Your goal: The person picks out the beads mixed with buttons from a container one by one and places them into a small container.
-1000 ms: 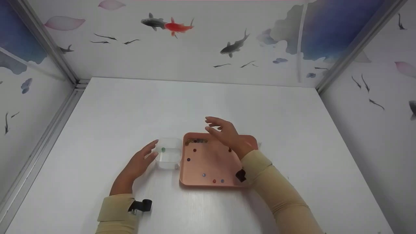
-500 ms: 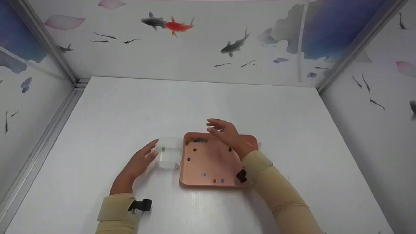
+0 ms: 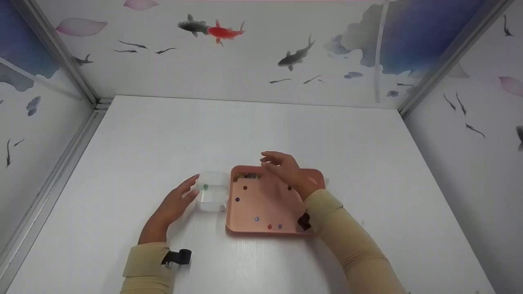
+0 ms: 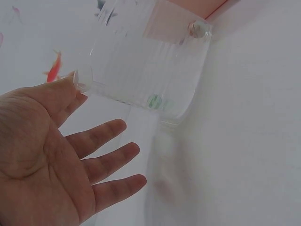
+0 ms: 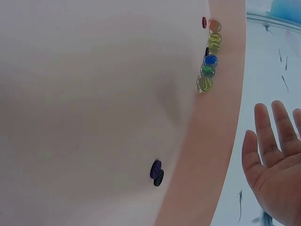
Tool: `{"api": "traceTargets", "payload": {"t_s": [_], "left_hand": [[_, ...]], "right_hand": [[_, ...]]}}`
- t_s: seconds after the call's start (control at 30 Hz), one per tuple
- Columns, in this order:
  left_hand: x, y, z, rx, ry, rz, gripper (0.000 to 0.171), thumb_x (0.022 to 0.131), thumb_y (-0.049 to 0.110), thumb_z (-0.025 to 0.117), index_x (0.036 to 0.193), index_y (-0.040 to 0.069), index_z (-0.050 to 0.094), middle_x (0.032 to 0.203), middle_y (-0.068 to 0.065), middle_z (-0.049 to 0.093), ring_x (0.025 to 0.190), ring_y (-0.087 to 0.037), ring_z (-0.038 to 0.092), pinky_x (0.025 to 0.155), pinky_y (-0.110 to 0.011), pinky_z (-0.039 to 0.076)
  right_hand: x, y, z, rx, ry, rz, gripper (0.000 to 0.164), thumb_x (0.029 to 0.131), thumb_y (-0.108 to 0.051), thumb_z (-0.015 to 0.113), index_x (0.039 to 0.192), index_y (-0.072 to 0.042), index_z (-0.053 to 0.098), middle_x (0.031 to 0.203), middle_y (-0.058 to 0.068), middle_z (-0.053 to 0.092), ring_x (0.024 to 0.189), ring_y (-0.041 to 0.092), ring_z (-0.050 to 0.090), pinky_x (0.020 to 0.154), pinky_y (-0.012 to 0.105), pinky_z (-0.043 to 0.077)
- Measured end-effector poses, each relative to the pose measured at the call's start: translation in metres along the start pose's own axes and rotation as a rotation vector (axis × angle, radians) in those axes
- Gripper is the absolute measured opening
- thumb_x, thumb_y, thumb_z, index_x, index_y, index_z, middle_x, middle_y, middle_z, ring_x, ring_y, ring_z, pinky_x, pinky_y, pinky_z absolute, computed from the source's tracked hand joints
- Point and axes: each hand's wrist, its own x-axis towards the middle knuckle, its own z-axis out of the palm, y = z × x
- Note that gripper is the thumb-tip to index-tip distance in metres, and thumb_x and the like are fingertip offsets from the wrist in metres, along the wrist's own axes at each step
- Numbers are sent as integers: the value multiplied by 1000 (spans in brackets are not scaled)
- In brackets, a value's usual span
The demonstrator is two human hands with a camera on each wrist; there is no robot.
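My left hand (image 3: 173,203) is at the left side of a clear plastic box (image 3: 212,207). Its fingers are mostly straight, and in the left wrist view the thumb is at the box's lip. A green marble (image 4: 154,101) lies in the box, and another marble (image 4: 196,29) shows at its far corner. My right hand (image 3: 286,168) hovers over the far rim of a pink tray (image 3: 265,204), fingers loosely extended and holding nothing. Marbles (image 5: 207,70) line the tray's wall. Two dark buttons (image 5: 156,170) and a red button (image 5: 204,22) lie in the tray.
Loose small pieces are spread across the tray, among them a blue one (image 3: 256,219) and a red one (image 3: 269,226) near its front edge. The box stands against the tray's left side on a white table (image 3: 196,134). Fish-patterned walls (image 3: 245,69) enclose the table.
My right hand has shifted slightly down and to the right over the tray's far edge. The left hand, box and tray pieces stay in place.
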Motion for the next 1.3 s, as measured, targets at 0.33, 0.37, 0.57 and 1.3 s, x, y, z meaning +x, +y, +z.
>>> {"api": "traceTargets", "payload": {"t_s": [0.33, 0.37, 0.57, 1.3], "left_hand": [[1, -1, 0, 1, 3, -5, 55, 103, 30, 47, 153, 18, 29, 155, -18, 30, 142, -43, 25, 111, -62, 25], [1, -1, 0, 1, 3, -6, 55, 103, 30, 47, 153, 18, 29, 155, -18, 30, 142, -43, 25, 111, -62, 25], [1, -1, 0, -5, 3, -11, 54, 103, 30, 47, 153, 19, 29, 156, -17, 29, 142, -43, 25, 111, -62, 24], [2, 0, 1, -12, -1, -27, 54, 103, 30, 45, 154, 22, 28, 156, -16, 30, 143, -43, 23, 109, -64, 25]], "right_hand": [[0, 4, 1, -45, -39, 7, 41, 96, -14, 62, 132, 2, 56, 120, 21, 63, 113, 35, 61, 96, 46, 50], [0, 4, 1, -53, -40, 9, 40, 96, -14, 62, 132, 2, 56, 120, 20, 64, 113, 35, 61, 96, 46, 50], [0, 4, 4, -48, -45, 77, 38, 95, -11, 62, 131, 1, 58, 118, 18, 65, 112, 32, 62, 93, 43, 52], [-1, 5, 10, -136, -59, 227, 36, 93, -13, 66, 129, -12, 63, 120, 7, 66, 110, 24, 62, 93, 40, 52]]}}
